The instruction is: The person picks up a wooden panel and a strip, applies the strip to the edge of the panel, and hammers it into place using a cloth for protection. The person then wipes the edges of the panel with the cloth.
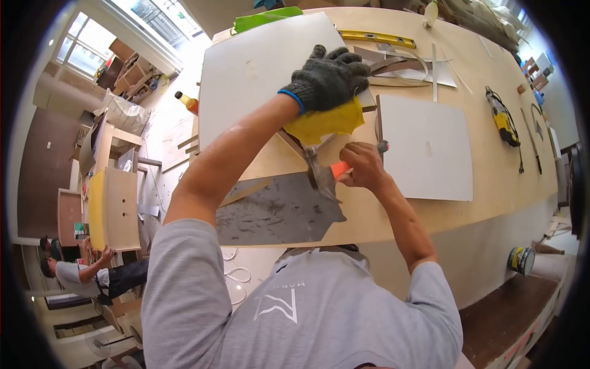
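Observation:
My left hand (pixel 329 79), in a dark knitted glove with a blue cuff, is at the near right edge of a large white panel (pixel 258 74). Its fingers curl over a yellow cloth (pixel 329 122) that hangs below the palm. Bare and closed, my right hand (pixel 364 165) grips a claw hammer (pixel 340 169) by its orange handle. The metal head points left, just below the cloth and over the workbench (pixel 479 178). Under the hammer head lies a grey, scuffed sheet (pixel 276 212). To the right is a smaller white panel (pixel 427 147).
A yellow spirit level (pixel 377 39) and curled edging strips (pixel 399 67) lie at the back. A yellow-black power tool (pixel 503 120) with a cord rests on the right. A person (pixel 92 273) handles a wooden box (pixel 117 209) at far left. A tin (pixel 521 261) stands lower right.

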The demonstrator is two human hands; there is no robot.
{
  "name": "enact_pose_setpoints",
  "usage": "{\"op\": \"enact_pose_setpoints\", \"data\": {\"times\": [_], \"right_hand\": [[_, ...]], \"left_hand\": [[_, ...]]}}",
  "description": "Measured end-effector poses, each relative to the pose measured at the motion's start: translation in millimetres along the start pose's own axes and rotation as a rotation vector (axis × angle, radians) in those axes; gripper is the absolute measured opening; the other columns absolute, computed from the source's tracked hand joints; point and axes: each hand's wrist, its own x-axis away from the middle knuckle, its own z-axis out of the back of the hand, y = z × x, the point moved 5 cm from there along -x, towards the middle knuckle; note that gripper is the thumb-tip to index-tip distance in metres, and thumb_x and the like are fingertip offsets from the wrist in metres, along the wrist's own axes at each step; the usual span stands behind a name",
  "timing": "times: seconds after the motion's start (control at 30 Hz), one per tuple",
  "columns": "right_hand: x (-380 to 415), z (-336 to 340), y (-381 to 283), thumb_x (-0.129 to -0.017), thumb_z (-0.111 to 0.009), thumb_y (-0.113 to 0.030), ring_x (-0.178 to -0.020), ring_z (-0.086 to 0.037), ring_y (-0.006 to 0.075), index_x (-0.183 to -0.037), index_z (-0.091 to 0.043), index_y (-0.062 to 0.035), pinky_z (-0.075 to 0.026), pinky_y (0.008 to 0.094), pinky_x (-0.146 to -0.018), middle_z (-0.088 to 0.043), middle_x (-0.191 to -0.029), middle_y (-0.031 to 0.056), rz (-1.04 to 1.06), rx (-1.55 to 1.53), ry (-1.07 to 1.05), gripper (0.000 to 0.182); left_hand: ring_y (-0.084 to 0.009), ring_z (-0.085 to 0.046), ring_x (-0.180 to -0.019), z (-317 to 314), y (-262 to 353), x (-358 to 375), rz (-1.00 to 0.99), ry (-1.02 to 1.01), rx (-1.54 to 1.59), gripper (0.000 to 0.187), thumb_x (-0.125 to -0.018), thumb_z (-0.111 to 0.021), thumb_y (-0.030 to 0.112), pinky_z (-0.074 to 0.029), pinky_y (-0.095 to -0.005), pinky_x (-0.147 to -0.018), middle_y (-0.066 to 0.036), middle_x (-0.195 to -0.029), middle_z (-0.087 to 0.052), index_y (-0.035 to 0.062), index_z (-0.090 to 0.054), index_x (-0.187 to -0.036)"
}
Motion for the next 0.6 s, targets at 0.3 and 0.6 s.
{"op": "enact_pose_setpoints", "data": {"times": [0.3, 0.6], "right_hand": [[41, 32, -9, -0.088, -0.067, -0.049, -0.052, -0.049, 0.0304, -0.077, -0.054, -0.0033, -0.037, 0.0378, -0.048, -0.049, -0.064, 0.0137, -0.232, -0.161, 0.213, 0.049], [66, 13, 67, -0.102, -0.056, -0.02, -0.059, -0.049, 0.0052, -0.117, -0.064, -0.001, -0.043, 0.0235, -0.054, -0.054, -0.069, -0.002, -0.884, -0.645, 0.408, 0.026]], "left_hand": [[-0.033, -0.034, -0.142, 4, -29, 8, 0.248, -0.024, 0.192, 0.056, -0.096, -0.046, 0.046, -0.021, -0.0489, -0.118, -0.015, -0.152, -0.039, 0.0152, -0.047, -0.143], [-0.0314, -0.029, -0.146, -9, -201, 55, 0.71, -0.117, -0.019, 0.08, -0.09, -0.038, 0.072, -0.015, -0.0542, -0.118, -0.015, -0.156, -0.034, 0.0158, -0.043, -0.147]]}}
